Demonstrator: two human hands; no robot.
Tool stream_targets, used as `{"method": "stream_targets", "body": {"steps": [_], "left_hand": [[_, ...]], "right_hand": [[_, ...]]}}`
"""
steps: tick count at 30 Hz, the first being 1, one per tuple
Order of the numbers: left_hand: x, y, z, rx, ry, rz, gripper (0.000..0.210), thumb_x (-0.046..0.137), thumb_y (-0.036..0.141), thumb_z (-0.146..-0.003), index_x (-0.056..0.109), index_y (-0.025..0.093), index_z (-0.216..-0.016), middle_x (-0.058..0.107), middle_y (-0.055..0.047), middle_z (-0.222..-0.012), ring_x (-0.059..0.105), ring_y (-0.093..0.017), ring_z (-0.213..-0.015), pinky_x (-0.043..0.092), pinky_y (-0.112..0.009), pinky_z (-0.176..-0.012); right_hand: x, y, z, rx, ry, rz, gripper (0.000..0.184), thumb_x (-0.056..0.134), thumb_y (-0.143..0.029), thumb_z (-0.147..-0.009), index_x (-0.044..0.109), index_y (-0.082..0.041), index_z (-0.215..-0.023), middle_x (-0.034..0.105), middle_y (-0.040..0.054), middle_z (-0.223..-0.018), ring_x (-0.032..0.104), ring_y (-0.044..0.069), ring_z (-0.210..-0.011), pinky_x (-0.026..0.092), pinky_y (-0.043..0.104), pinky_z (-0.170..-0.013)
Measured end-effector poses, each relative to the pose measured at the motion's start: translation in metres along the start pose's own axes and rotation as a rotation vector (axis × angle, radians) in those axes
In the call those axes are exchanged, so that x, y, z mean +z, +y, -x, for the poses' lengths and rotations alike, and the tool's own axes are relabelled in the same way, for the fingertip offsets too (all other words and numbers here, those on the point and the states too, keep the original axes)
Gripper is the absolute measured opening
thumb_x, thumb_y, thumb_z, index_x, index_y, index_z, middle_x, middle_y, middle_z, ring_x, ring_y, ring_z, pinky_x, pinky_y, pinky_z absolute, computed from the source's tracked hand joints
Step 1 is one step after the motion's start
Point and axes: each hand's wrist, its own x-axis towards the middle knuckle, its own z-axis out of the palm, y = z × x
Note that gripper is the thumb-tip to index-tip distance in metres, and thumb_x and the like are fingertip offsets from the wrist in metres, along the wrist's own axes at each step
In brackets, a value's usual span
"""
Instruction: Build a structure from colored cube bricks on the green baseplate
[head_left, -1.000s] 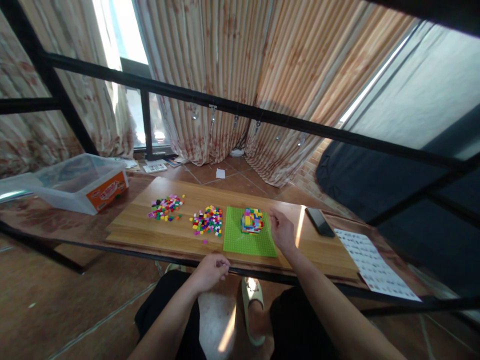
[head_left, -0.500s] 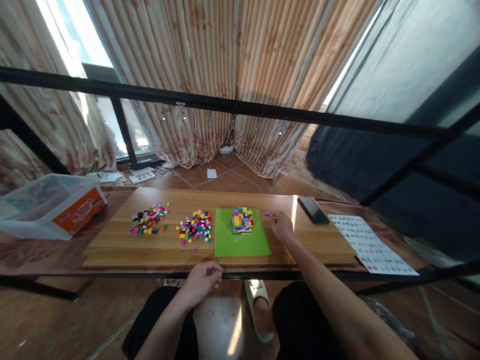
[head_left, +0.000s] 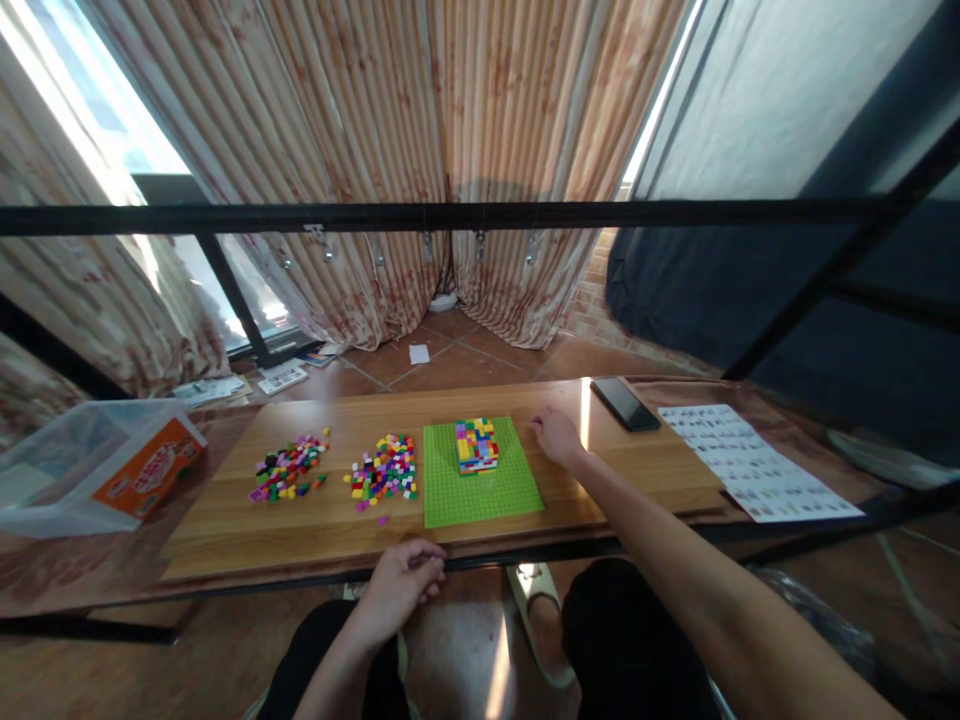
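My right hand [head_left: 558,437] rests on the wooden board just right of the green baseplate [head_left: 450,505]. Its fingers are drawn together, and whatever lies at their tips is hidden. On the baseplate stands a block of stacked multicoloured toy bricks [head_left: 477,446], box-shaped, toward the far half. My left hand [head_left: 405,582] is at the board's near edge, fingers curled with the thumb against them; anything inside is too small to make out. Left of the baseplate lies one pile of loose small bricks [head_left: 386,468], with a second brick pile [head_left: 289,468] farther left.
A black phone [head_left: 625,403] lies at the board's right end, beside a printed sheet [head_left: 750,460]. A clear plastic bin [head_left: 52,450] with an orange label stands at far left. A black metal bar [head_left: 375,217] crosses beyond the wooden board [head_left: 300,545].
My view has shifted and levelled. A small purple brick beside my right fingertips no longer shows, and those fingers have drawn closer together. My left hand stays by the edge.
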Motion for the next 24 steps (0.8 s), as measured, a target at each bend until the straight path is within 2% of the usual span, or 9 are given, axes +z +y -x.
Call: {"method": "stream_targets", "body": {"steps": [4, 6, 9, 13, 17, 20, 24], "left_hand": [[-0.001, -0.001, 0.0, 0.002, 0.0, -0.014, 0.036, 0.067, 0.04, -0.066, 0.065, 0.011, -0.087, 0.063, -0.002, -0.064, 0.055, -0.01, -0.053, 0.038, -0.022, -0.05], [-0.001, 0.0, 0.0, 0.004, -0.001, -0.022, 0.037, 0.067, 0.042, -0.066, 0.065, 0.011, -0.087, 0.064, -0.002, -0.065, 0.055, -0.011, -0.053, 0.038, -0.022, -0.051], [-0.001, 0.001, 0.001, 0.013, 0.0, -0.034, 0.038, 0.067, 0.043, -0.067, 0.065, 0.011, -0.087, 0.064, -0.002, -0.065, 0.055, -0.011, -0.053, 0.038, -0.022, -0.05], [-0.001, 0.002, 0.002, 0.008, -0.006, -0.031, 0.038, 0.067, 0.044, -0.067, 0.065, 0.012, -0.087, 0.064, -0.002, -0.066, 0.055, -0.011, -0.053, 0.037, -0.022, -0.05], [-0.001, 0.002, 0.0, 0.004, -0.007, -0.019, 0.038, 0.067, 0.042, -0.067, 0.065, 0.012, -0.089, 0.064, -0.002, -0.066, 0.055, -0.011, -0.054, 0.037, -0.022, -0.05], [-0.001, 0.002, 0.0, 0.002, -0.015, -0.021, 0.038, 0.066, 0.041, -0.067, 0.064, 0.011, -0.09, 0.064, -0.002, -0.066, 0.054, -0.01, -0.053, 0.037, -0.021, -0.05], [-0.001, 0.003, 0.001, 0.007, -0.018, -0.013, 0.036, 0.066, 0.041, -0.067, 0.064, 0.011, -0.088, 0.064, -0.003, -0.066, 0.055, -0.011, -0.054, 0.038, -0.022, -0.051]], "right_hand": [[0.007, -0.013, 0.005, 0.058, -0.001, -0.251, 0.025, 0.05, -0.017, -0.088, 0.066, -0.015, -0.106, 0.071, 0.0073, -0.092, 0.066, 0.016, -0.083, 0.053, 0.03, -0.079], [0.012, -0.022, 0.008, 0.069, -0.033, -0.384, 0.027, 0.051, -0.021, -0.088, 0.065, -0.014, -0.11, 0.072, 0.0064, -0.088, 0.067, 0.015, -0.078, 0.055, 0.027, -0.073], [0.017, -0.035, 0.008, 0.081, -0.075, -0.528, 0.023, 0.056, -0.022, -0.085, 0.069, -0.012, -0.101, 0.072, 0.0055, -0.083, 0.069, 0.014, -0.074, 0.057, 0.026, -0.071], [0.019, -0.044, 0.003, 0.1, -0.117, -0.61, 0.015, 0.06, -0.018, -0.08, 0.072, -0.013, -0.089, 0.071, 0.0027, -0.071, 0.069, 0.014, -0.068, 0.058, 0.025, -0.068], [0.02, -0.051, -0.002, 0.087, -0.187, -0.605, 0.011, 0.062, -0.015, -0.077, 0.073, -0.016, -0.078, 0.069, -0.0005, -0.062, 0.067, 0.014, -0.064, 0.056, 0.023, -0.065], [0.018, -0.058, -0.003, 0.072, -0.247, -0.58, 0.015, 0.061, -0.011, -0.075, 0.073, -0.017, -0.07, 0.066, -0.0021, -0.056, 0.067, 0.014, -0.063, 0.055, 0.022, -0.064], [0.014, -0.068, -0.003, 0.072, -0.283, -0.545, 0.017, 0.06, -0.007, -0.073, 0.074, -0.017, -0.07, 0.068, -0.0021, -0.059, 0.066, 0.013, -0.061, 0.054, 0.021, -0.063]]}}
